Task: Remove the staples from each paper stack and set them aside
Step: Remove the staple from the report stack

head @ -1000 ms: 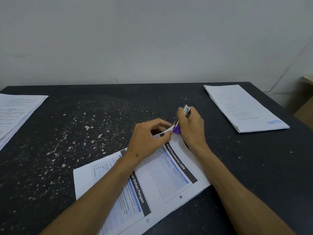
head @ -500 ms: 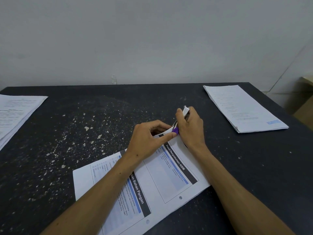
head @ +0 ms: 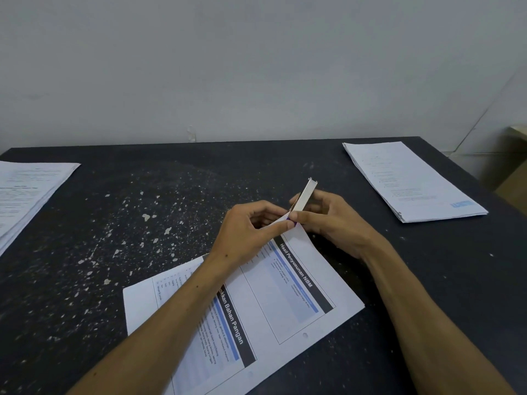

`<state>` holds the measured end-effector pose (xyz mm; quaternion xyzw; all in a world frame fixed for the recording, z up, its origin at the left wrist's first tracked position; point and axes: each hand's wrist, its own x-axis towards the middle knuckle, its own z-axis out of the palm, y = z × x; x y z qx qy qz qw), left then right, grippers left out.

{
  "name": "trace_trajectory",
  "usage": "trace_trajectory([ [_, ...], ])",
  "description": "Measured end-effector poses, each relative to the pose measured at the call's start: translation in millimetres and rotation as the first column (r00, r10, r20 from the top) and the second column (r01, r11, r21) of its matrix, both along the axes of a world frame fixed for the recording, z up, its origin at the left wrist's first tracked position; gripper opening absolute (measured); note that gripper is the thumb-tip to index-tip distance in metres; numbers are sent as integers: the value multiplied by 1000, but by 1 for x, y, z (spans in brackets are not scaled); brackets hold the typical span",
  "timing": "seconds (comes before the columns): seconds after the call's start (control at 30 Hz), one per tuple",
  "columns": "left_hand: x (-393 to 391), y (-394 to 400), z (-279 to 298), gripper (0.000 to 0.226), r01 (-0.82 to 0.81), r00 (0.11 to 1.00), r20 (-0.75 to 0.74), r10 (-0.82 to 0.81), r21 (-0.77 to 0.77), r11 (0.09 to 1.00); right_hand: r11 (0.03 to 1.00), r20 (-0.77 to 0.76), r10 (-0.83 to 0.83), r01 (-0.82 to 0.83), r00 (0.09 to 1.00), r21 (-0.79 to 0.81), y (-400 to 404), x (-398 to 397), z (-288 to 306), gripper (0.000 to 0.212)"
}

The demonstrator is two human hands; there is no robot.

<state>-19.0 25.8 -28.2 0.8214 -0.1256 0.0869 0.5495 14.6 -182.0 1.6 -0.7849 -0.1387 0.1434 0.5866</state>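
Printed paper stack [head: 285, 303] lies on the black table [head: 142, 223] in front of the person, slanted, with its far corner lifted off the surface. The left hand [head: 251, 232] pinches that raised corner between thumb and curled fingers. The right hand [head: 333, 220] meets it there, its fingers curled around a slim metal tool [head: 304, 196] with a purple part showing at its lower end, right against the pinched corner. The tool's silver bar slopes up and away from the hands, its far tip free in the air. Whether a staple is caught at the corner is too small to tell.

The sheet on top carries dark header bands, blue panels and punched holes along its near edge. Both forearms reach in from the bottom of the view, the left one crossing over the page.

Farther out, a second pile of papers [head: 407, 181] rests near the table's right edge, well apart from the hands, and a third pile [head: 25, 192] sits at the left edge, partly cut off. Pale flecks speckle the tabletop between them. A plain light wall [head: 256, 67] rises behind the table.
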Motion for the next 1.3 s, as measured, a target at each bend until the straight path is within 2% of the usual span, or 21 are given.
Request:
trace_trajectory([
  [0.3,2,-1,-1,23,-1,1000,-20,1,20,1000,999,45,22,-23,999,23,0,0,-1,24],
  [0.5,1,1,1,29,10,998,-65,-9,18,1000,999,-8,22,-22,1000,43,-3,1,-2,31],
  [0.63,-2,0,0,34,-4,996,-87,8,54,999,989,-86,-21,33,996,146,-3,3,-4,35],
  [0.8,-3,1,1,25,-28,997,-71,28,6,1000,982,-81,-87,99,993,163,0,4,-4,34],
  [0.93,-3,1,2,21,-23,997,-68,23,1,1000,941,-123,-176,204,977,270,-1,5,-3,43],
  [1.07,-4,0,3,15,16,998,-67,-15,19,1000,919,-151,-234,269,960,287,-1,5,-1,41],
  [1.23,-4,-1,3,9,49,996,-71,-47,28,998,933,-184,-148,199,972,299,0,2,4,35],
  [1.3,-3,-1,3,10,54,996,-66,-52,18,998,958,-142,-124,156,982,242,-1,1,4,26],
])
